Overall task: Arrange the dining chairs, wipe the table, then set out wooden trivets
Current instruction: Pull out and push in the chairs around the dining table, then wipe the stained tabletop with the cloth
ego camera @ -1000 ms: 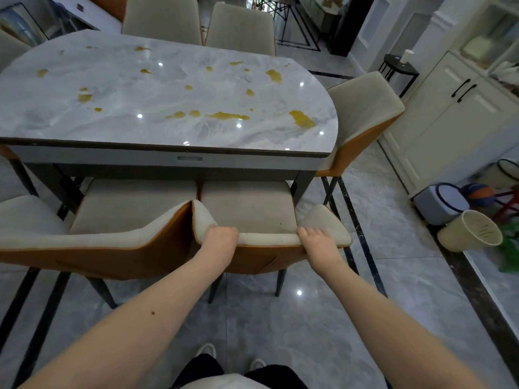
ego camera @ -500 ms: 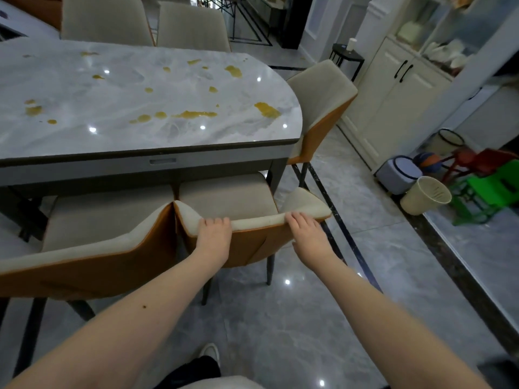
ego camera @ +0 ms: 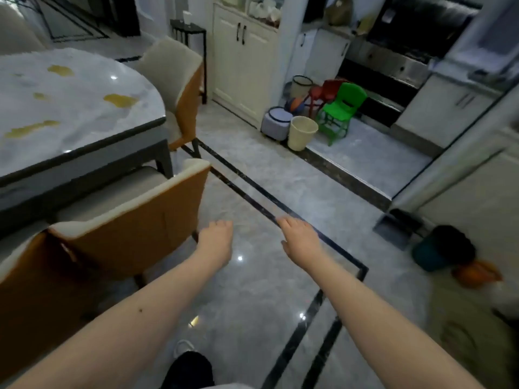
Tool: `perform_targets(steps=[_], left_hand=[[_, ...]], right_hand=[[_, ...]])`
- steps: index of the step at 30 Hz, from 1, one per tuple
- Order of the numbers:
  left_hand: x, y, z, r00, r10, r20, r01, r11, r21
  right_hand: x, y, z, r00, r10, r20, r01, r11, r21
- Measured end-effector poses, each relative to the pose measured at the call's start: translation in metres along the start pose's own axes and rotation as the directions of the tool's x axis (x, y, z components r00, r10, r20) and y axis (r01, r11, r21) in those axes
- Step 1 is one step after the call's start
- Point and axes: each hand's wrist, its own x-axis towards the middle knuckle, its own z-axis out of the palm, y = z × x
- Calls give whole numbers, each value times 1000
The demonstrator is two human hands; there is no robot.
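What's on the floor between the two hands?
Nothing: in the head view only bare shiny floor shows between the left hand and the right hand, with one bright light reflection on it.

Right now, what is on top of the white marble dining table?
On the white marble dining table lie several yellow-brown spill stains, not yet wiped. No trivets or cloth show on the visible part. The table's left part lies outside the picture, so it cannot be judged.
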Motion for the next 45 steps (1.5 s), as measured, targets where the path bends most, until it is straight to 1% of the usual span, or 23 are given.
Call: perform_targets(steps=[3,5,8,9,11,14,15,16,18,19,20,21,23,26,27,28,30,31,35,36,41,45], left_hand=[[-10,72,3,985,167,48,-169,985,44],[-19,123,6,951,308,40,-310,948,73],[-34,186,10,868,496,19,-496,867,50],[-40,219,9,815,579,21,-579,813,60],[-48,251,7,753,657,26,-657,750,70],[-62,318,11,593,803,66,-804,585,104],[-69,345,13,524,847,95,-851,513,114],[-73,357,14,490,864,112,-871,480,109],[-90,398,16,348,926,147,-936,336,102],[-95,412,19,294,943,158,-954,281,102],[-104,427,20,233,956,176,-971,218,100],[-110,436,21,195,964,179,-979,179,98],[-131,460,24,55,978,201,-995,37,89],[-166,485,30,-109,965,239,-991,-125,53],[-183,491,35,-181,951,251,-979,-197,42],[-199,495,41,-246,934,259,-964,-263,32],[-227,498,52,-344,897,279,-932,-361,11],[-250,500,60,-416,861,292,-902,-432,-10],[-320,496,77,-601,737,309,-787,-614,-66],[-334,495,81,-634,708,310,-759,-647,-76],[-411,493,106,-739,577,346,-642,-759,-106],[-488,490,126,-811,459,363,-540,-826,-163]], right_hand=[[-73,45,7,986,166,9,-166,986,29],[-125,74,9,952,307,21,-307,951,41],[-191,105,17,878,478,9,-477,875,86],[-222,117,16,825,564,23,-563,819,109],[-255,127,17,763,645,38,-644,754,127],[-315,139,18,598,800,52,-799,588,128],[-339,142,19,527,848,59,-845,516,140],[-351,141,20,494,867,58,-863,482,153],[-387,140,22,364,929,62,-921,349,170],[-400,139,22,310,949,66,-939,294,177],[-415,135,22,239,969,67,-958,224,178],[-426,131,22,186,980,74,-969,170,178],[-453,117,22,28,997,76,-982,13,188],[-483,84,23,-181,980,82,-961,-194,195],[-494,67,24,-258,961,95,-943,-272,192],[-503,51,25,-321,941,106,-922,-336,190],[-516,24,28,-400,907,133,-887,-419,192],[-528,4,28,-463,873,153,-854,-485,186],[-563,-56,30,-625,759,184,-745,-650,150],[-571,-67,31,-651,737,183,-721,-676,155],[-618,-119,41,-757,624,195,-593,-780,197],[-669,-160,47,-808,554,199,-527,-832,174]])
